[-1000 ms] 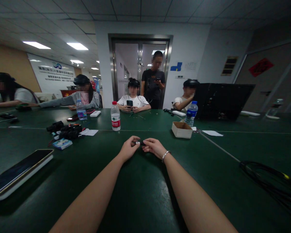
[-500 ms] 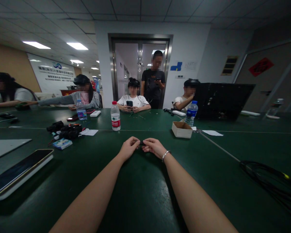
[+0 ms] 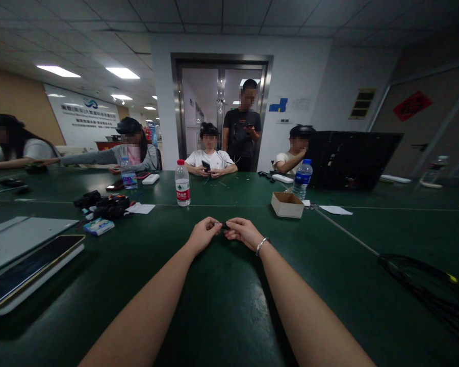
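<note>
A small black object (image 3: 224, 225) is held between my two hands just above the green table (image 3: 229, 306); it is too small to tell its kind. My left hand (image 3: 205, 232) pinches its left end with thumb and fingertips. On the other end, my right hand (image 3: 246, 233) grips with thumb and forefinger, the remaining fingers curled beneath. A silver bracelet (image 3: 261, 246) circles my right wrist. Nearest beyond the hands stand a red-capped water bottle (image 3: 182, 186) and, to the right, a small open cardboard box (image 3: 286, 206).
At left lie a phone (image 3: 30, 275) on a white block, a grey flat folder (image 3: 19, 237), a blue-white packet (image 3: 98, 226) and black gear (image 3: 103, 204). A blue-capped bottle (image 3: 302, 179) stands behind the box. Coiled black cable (image 3: 416, 280) lies right. Several people are across the table.
Both hands keep nearly the same place and grip. The grey flat folder at left has slid further right into view. The seated person opposite has tilted their phone.
</note>
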`<state>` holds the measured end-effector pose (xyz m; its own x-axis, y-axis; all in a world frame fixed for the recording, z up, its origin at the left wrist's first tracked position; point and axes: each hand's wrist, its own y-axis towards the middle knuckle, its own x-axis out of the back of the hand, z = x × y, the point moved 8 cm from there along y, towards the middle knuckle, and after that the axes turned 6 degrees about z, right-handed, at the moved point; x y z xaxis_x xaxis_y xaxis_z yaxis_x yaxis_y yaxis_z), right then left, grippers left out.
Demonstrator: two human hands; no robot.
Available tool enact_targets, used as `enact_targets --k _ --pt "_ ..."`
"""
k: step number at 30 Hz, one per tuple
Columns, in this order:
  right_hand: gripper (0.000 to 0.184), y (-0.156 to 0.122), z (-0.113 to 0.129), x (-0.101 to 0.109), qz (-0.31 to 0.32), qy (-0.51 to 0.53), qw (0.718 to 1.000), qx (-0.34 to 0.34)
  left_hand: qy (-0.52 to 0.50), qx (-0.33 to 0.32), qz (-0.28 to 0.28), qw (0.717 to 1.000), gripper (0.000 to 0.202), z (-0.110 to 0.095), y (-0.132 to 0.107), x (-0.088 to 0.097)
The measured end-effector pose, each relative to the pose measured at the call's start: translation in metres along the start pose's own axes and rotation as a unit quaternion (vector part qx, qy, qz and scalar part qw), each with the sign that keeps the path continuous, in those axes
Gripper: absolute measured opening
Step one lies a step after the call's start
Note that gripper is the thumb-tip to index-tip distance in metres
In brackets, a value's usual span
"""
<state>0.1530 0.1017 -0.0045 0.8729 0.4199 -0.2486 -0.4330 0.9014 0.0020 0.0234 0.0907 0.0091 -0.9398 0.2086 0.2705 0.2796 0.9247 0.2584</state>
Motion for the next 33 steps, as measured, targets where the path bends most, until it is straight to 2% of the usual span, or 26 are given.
enact_targets --k 11,16,24,33 --pt "0.012 0.000 0.000 0.000 0.004 -0.002 1.000 0.003 -0.021 -0.027 0.015 0.999 0.030 -0.007 -0.001 -0.001" --pt "0.016 0.001 -0.001 0.001 0.001 0.008 1.000 0.004 -0.024 -0.030 0.016 0.999 0.031 -0.003 0.000 0.000" --pt "0.015 -0.001 0.001 0.000 0.001 0.002 1.000 0.007 -0.026 0.004 0.011 1.000 0.031 -0.001 0.001 0.000" --pt "0.018 -0.002 0.002 -0.001 -0.006 -0.008 1.000 0.002 0.046 0.023 -0.018 0.999 0.039 0.005 0.001 0.004"
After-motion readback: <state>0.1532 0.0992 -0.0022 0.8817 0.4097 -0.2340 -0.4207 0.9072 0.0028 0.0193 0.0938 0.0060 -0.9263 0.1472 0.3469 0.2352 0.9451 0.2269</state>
